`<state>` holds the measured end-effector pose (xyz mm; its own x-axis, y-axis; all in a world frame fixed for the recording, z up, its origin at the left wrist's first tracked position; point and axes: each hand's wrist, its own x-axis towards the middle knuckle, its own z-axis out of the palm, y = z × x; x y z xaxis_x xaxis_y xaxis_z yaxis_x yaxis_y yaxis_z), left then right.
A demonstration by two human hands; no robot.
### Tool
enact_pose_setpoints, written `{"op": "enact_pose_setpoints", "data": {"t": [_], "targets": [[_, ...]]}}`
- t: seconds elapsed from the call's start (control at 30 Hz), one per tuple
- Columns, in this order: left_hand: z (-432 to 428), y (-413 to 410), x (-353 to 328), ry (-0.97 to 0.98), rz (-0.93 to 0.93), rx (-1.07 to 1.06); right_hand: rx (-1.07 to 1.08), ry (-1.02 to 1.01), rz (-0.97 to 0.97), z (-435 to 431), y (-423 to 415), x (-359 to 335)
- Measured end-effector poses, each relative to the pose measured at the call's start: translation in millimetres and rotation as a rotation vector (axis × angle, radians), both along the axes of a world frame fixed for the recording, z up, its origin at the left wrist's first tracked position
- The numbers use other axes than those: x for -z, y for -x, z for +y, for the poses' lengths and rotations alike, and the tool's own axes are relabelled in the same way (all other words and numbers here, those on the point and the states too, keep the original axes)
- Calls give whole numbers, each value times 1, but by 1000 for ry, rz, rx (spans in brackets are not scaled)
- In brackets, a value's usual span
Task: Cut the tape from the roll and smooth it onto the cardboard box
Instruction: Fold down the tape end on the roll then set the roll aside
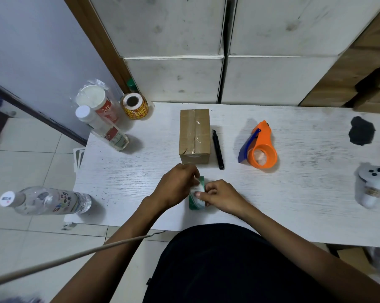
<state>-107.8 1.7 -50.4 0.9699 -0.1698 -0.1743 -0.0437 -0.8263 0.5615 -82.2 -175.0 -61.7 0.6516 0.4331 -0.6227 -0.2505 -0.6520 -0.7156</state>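
A small brown cardboard box (194, 135) stands in the middle of the white table (294, 193), with clear tape along its top seam. Just in front of it, both hands hold a green-edged roll of clear tape (196, 199) standing on edge on the table. My left hand (177, 185) grips the roll's far side, fingers curled over the top. My right hand (220, 196) pinches the near right side, thumb pressed on the tape. A black utility knife (218, 149) lies right of the box.
An orange tape dispenser (260, 148) lies to the right. At the back left are a yellow label roll (135, 106), a cup stack (99, 103) and a bottle (104, 129); another bottle (47, 201) lies at the left edge. A black cloth (360, 133) and a white controller (371, 184) lie far right.
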Motion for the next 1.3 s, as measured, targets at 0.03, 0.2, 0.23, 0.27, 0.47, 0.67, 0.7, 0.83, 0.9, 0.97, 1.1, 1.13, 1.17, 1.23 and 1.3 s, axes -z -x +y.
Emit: {"op": "enact_pose_setpoints", "data": {"t": [0.03,0.2,0.23,0.27,0.47,0.67,0.7,0.83,0.9,0.97,1.1,1.13,1.17,1.23,1.3], "targets": [[-1,1,0,-49,-41,17,-2,9,-4,0,-1,0],[-7,5,1,-214,-157,46,26,23,-48,2,-5,0],[-8,6,1,-218,-163,42,30,27,-59,3,-4,1],[-8,7,1,-220,-166,40,34,32,-65,3,-3,2],[-13,7,-12,-229,-195,26,111,64,-86,8,-11,-4],[1,-6,-20,-95,-166,5,185,-2,-247,2,-8,-9],[3,-6,-22,-84,-167,24,144,-11,-343,-1,-7,-9],[6,2,-21,-63,-185,47,-96,-40,-702,-3,-2,-12],[5,7,-21,-48,-202,34,-137,-35,-801,-4,-1,-12],[5,12,-22,-36,-208,30,-144,-21,-812,-4,-2,-12],[9,9,-25,-83,-226,55,-174,-14,-842,3,-9,-16],[9,6,-25,-104,-235,65,-179,-15,-889,4,-10,-16],[10,4,-26,-121,-242,72,-178,-18,-927,5,-12,-17],[11,2,-26,-120,-241,60,-173,-25,-973,5,-15,-18],[11,2,-27,-72,-214,25,-201,-18,-988,5,-18,-19]]}}
